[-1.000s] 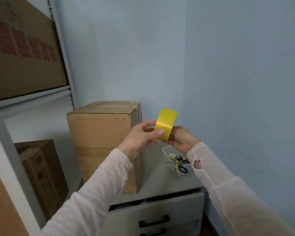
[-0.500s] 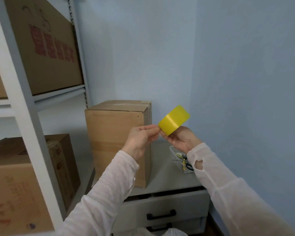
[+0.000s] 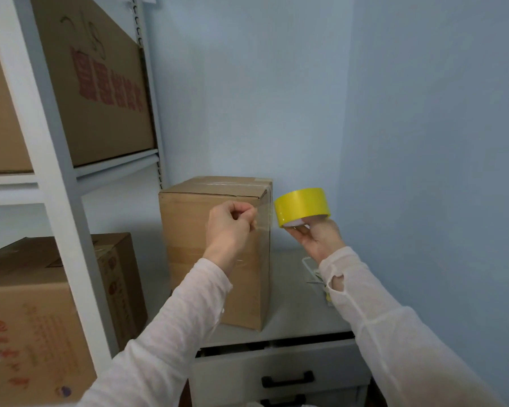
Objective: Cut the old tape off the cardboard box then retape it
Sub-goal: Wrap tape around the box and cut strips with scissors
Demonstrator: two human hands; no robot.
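Hands both busy on my feed: left hand (image 3: 231,223) pinches the drawn-out tape end (image 3: 265,218), right hand (image 3: 318,239) grips the yellow tape roll (image 3: 301,205) (just beside the cardboard box (image 3: 194,245)).

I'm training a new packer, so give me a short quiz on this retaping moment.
1. True or false: the right hand holds the yellow tape roll.
2. The left hand pinches: A scissors, B the tape's pulled end, C a drawer handle.
3. Fill in: the cardboard box stands on a grey ___.
Key: 1 true; 2 B; 3 cabinet.
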